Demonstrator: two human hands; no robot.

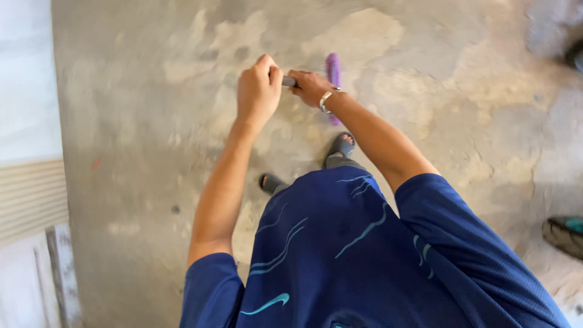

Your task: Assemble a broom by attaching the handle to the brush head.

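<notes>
Broom (pixel 333 76) w/ a purple head sits low on the floor, out in front of the person's feet, near the top middle of the floor in view. Its grey stick runs up toward the body, so both hands can hold it at once.

Biggest first: the floor (pixel 152 182) is bare grey concrete w/ pale patches all over. A white wall w/ a ribbed panel (pixel 30 194) runs down the floor's left edge. The blue shirt (pixel 340 255) fills the bottom middle, since the camera looks straight down the body.

Next, the arms. Both reach fwd and meet at the stick. The left hand (pixel 258 91) is shut tight round the stick, knuckles up. The right hand (pixel 311 87) is shut round it too, just beside the left, w/ a silver bracelet (pixel 326 101) on the wrist. Hands close together probably give a firm push.

Small stuff: two feet in dark sandals (pixel 341 146) stand apart, one ahead of the other, prob. for balance. A dark shoe (pixel 565 234) lies at the floor's right edge, well apart from the broom.
</notes>
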